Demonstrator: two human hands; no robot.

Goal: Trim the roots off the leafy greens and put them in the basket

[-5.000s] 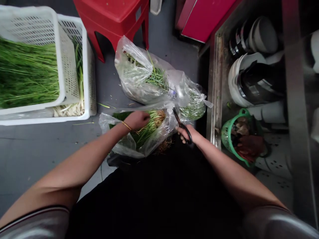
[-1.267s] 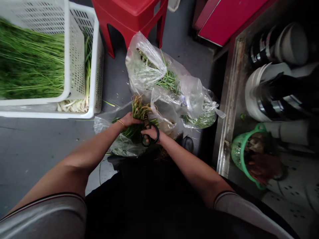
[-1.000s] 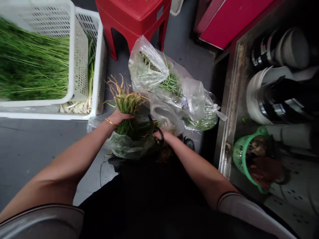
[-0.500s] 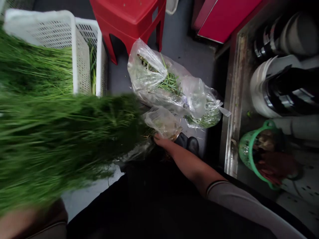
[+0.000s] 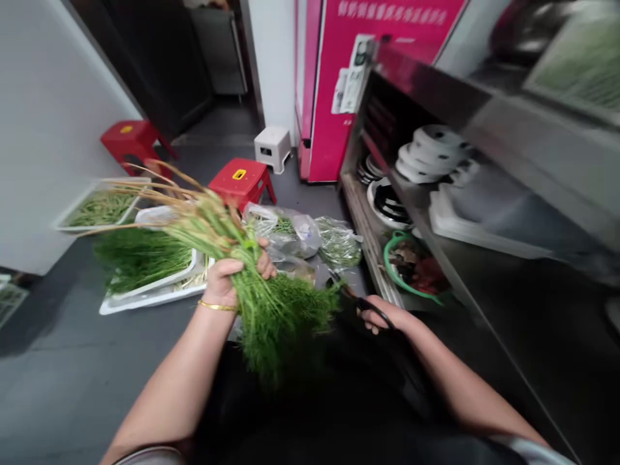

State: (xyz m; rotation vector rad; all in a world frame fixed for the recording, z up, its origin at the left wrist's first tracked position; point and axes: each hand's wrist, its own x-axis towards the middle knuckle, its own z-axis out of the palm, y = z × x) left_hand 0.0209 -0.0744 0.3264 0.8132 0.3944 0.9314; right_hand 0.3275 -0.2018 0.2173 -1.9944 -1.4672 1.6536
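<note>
My left hand [image 5: 227,279], with a gold bracelet at the wrist, is closed around a big bunch of dill [image 5: 271,316]. The pale stems spread up and to the left, and the feathery green tops hang to the lower right. My right hand [image 5: 380,314] grips black-handled scissors [image 5: 361,302] just right of the greens, blades pointing up and left. Whether the blades are apart is blurred. Beyond the bunch, clear plastic bags of greens [image 5: 339,244] lie on the floor. More dill [image 5: 145,257] fills a white basket [image 5: 194,266] to the left.
Two red stools, one near [image 5: 242,184] and one farther left [image 5: 133,139], and a white stool [image 5: 274,147] stand ahead. A pink fridge [image 5: 329,148] is behind. On the right, a metal shelf [image 5: 382,271] carries dishes and a green colander [image 5: 390,248]. A tray of beans [image 5: 104,208] lies far left.
The view has lifted and widened. My left hand has brought the dill in front of me, stems now up. My right hand has risen from the floor by the bags and now holds scissors.
</note>
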